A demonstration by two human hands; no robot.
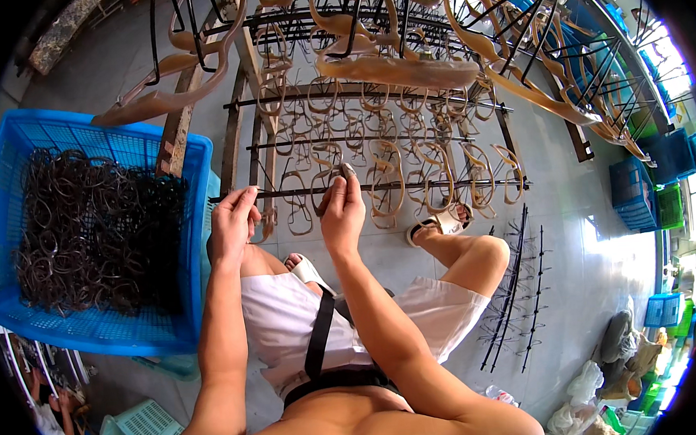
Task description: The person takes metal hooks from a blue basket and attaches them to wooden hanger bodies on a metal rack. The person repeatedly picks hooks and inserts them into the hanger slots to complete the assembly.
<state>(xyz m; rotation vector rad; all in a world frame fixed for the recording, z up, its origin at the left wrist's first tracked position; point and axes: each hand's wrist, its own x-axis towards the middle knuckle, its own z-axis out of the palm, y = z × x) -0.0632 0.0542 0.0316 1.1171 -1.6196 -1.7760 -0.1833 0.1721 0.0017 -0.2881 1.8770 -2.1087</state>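
Note:
My left hand (235,223) is closed, thumb and fingertips pinched together near the left end of a black hooked rod (283,193); whatever it pinches is too small to make out. To its right, my right hand (342,214) is raised at the same rod, its fingers closed on a small brown curved piece (347,170) that shows above the fingertips. Amber, translucent looped pieces like eyeglass frames (385,179) hang from the rod on both sides of this hand. More rows of them hang behind it on a rack (239,136).
A blue plastic basket (104,338) full of dark brown looped pieces (86,233) stands at the left. Large amber frames (403,69) hang close overhead on black hooks. Hooked rods (512,287) lie on the floor at right. Crates (633,192) and bags (585,382) line the right side.

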